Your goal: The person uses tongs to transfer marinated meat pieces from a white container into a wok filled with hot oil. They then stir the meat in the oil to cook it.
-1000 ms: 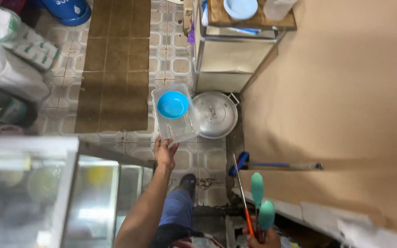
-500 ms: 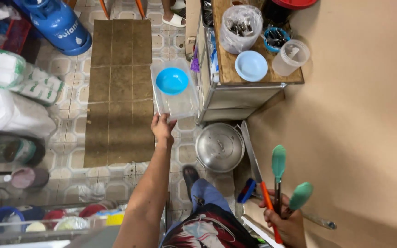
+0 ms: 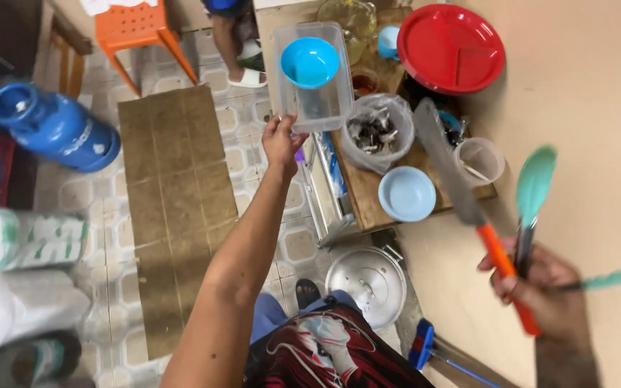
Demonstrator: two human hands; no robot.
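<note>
Since half a second ago the clear plastic container [image 3: 315,77] has come forward over the near end of the wooden table [image 3: 368,197], and the red divided plate [image 3: 451,48] has come into view. Inside the container sits a blue bowl [image 3: 310,62]. The left hand [image 3: 282,141] pinches the container's near edge, arm stretched out. The right hand [image 3: 540,284] is closed round an orange-handled knife [image 3: 468,208] and teal-tipped tongs [image 3: 533,194], both raised before the tan wall [image 3: 598,144]. On the table lie a pale blue bowl [image 3: 406,193], a clear tub of dark bits [image 3: 376,131] and a clear cup [image 3: 480,159]. Below, the tiled floor [image 3: 246,154] carries a brown mat [image 3: 170,208], a steel pot lid [image 3: 366,277], a blue gas cylinder [image 3: 52,126] and an orange stool [image 3: 138,27].
</note>
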